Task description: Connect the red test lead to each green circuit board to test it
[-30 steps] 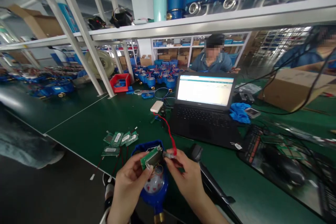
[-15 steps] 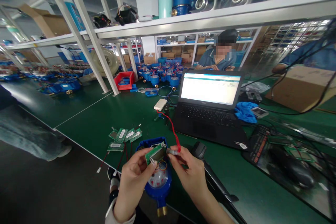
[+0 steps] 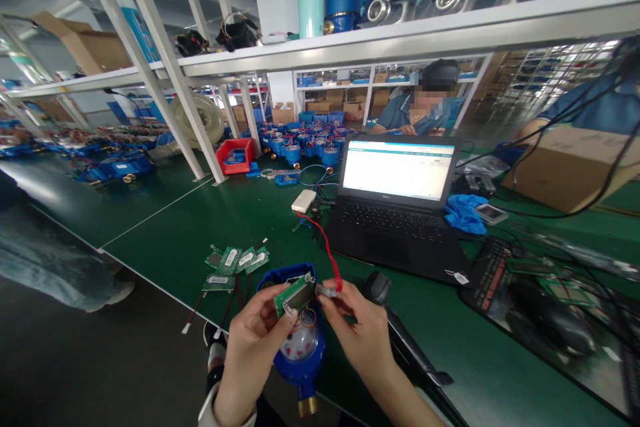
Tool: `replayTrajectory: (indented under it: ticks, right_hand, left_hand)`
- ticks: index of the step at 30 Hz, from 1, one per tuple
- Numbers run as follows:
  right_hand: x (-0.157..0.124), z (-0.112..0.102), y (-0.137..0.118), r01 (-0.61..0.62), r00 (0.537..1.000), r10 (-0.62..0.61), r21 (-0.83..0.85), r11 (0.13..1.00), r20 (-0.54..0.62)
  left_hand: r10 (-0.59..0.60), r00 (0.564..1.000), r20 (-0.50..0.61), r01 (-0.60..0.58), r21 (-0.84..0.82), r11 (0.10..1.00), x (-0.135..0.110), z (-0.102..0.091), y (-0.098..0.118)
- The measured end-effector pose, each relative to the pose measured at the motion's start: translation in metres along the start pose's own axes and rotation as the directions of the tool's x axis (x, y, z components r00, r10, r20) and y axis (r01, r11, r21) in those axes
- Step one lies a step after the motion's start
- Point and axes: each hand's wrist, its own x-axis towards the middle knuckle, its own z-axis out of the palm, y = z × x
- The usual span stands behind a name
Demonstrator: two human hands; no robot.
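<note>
My left hand [image 3: 260, 337] pinches a green circuit board with a small display [image 3: 296, 295], tilted above a blue water meter [image 3: 306, 368]. My right hand [image 3: 357, 320] grips a grey connector [image 3: 327, 291] at the end of a red cable [image 3: 330, 247], close against the board's right edge. Whether the connector touches the board cannot be made out. The red cable runs back to a small white box [image 3: 303, 201]. Beneath the hands, the meter shows a clear round dial, a brass threaded end pointing at me and an orange wire loop [image 3: 309, 317].
Several green circuit boards [image 3: 233, 260] with red leads lie left of the meter. A laptop [image 3: 395, 207] stands behind my right hand, with a black handheld tool [image 3: 400, 333] beside my forearm. A mouse [image 3: 560, 327] sits far right. Across the bench is a person [image 3: 425, 107].
Both hands keep nearly the same hold on the board and the connector. The whole view has shifted slightly.
</note>
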Motion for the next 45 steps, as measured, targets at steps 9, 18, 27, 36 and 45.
replayTrajectory:
  ticks: [9,18,27,36,45]
  right_hand:
    - [0.000,0.001,0.002,-0.023,1.000,0.023,-0.001,1.000,0.020]
    - [0.000,0.002,0.004,-0.035,0.999,0.035,0.004,0.999,0.015]
    - [0.004,-0.011,0.000,-0.158,0.982,0.152,0.050,0.986,0.110]
    - [0.021,-0.032,0.008,-0.484,0.812,0.581,0.623,0.615,0.057]
    - [-0.055,-0.022,0.009,-0.638,0.753,0.640,0.411,0.652,0.152]
  left_hand:
    - [0.016,1.000,-0.002,-0.016,0.018,1.000,0.000,-0.002,-0.002]
    - [0.023,1.000,-0.009,-0.023,0.041,0.999,-0.002,0.000,0.002]
    - [0.041,0.998,-0.044,-0.037,0.074,0.997,-0.001,0.007,0.001]
    - [0.111,0.965,-0.237,-0.133,-0.081,0.988,-0.006,0.007,-0.005]
    - [0.163,0.911,-0.378,-0.198,-0.055,0.979,-0.021,-0.020,-0.032]
